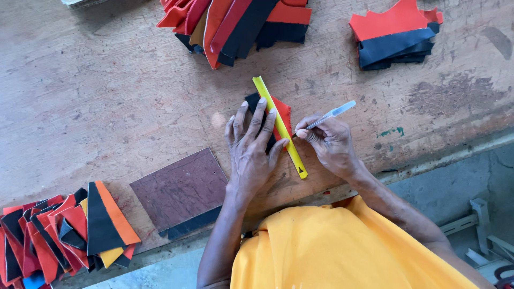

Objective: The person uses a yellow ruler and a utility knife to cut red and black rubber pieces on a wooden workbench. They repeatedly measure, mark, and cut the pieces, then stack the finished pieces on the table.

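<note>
— Yellow ruler (279, 126) lying slantwise over a small red-and-black leather piece (282, 113) on the wooden table (107, 96). What are the hands doing with it?

— Left hand (250, 152) is spread flat, fingers fanned out, pinning the ruler and the piece down. Right hand (329, 143) is closed around a slim pen-like tool (329, 114), pale blue and clear, tip set against the ruler's right edge, about halfway along it.

— So a line along the edge, marking or cutting?

— I'd judge so, though whether the tip is a blade or a nib is too small to tell. The stroke looks to be in hand, not finished.

— What would the next move need?

— Steady downward pressure from the left fingers so the ruler doesn't skid, and the tip kept tight to the edge as it is drawn along.

— And around them?

— Stacks of red, orange and black cut pieces (235, 24) at the far edge, another pile (64, 230) near left, and a dark brown square board (182, 190) just beside the left wrist.
</note>
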